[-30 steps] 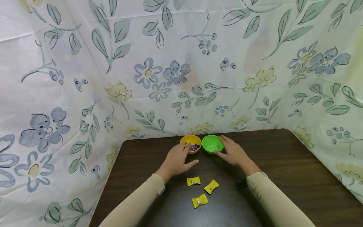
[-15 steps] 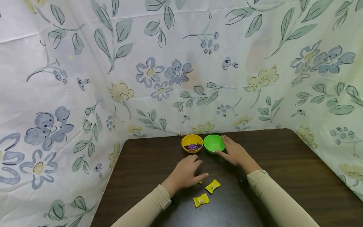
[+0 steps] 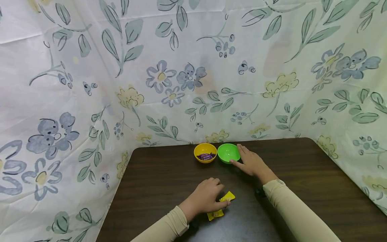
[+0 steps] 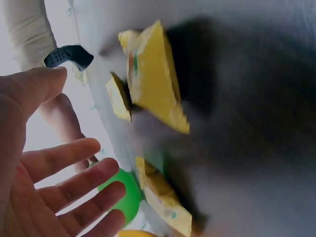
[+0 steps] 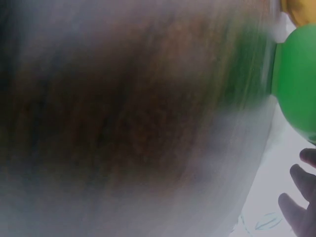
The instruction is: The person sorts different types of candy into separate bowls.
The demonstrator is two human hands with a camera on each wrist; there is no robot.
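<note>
My left hand (image 3: 206, 196) hovers over the yellow-wrapped candies, fingers spread with nothing between them. In the left wrist view three candies lie on the table beyond the palm: a large near candy (image 4: 153, 74), a smaller one behind it (image 4: 118, 97) and a candy beside the fingertips (image 4: 163, 197). From the head, parts of two show, one candy (image 3: 227, 196) and another (image 3: 215, 215); the third is hidden under the hand. My right hand (image 3: 252, 164) rests with extended fingers at the right side of the green bowl (image 3: 228, 153), whose visible inside holds nothing.
Touching or nearly touching the green bowl on its left is a yellow bowl (image 3: 205, 147) with purple-wrapped candies (image 3: 206, 156). Both stand near the back edge of the dark wooden table (image 3: 160, 178). A floral cloth (image 3: 187, 67) hangs behind and at the sides.
My left hand has drawn back from the yellow bowl, toward me and rightward, to above the yellow candies. My right hand stays at the green bowl.
</note>
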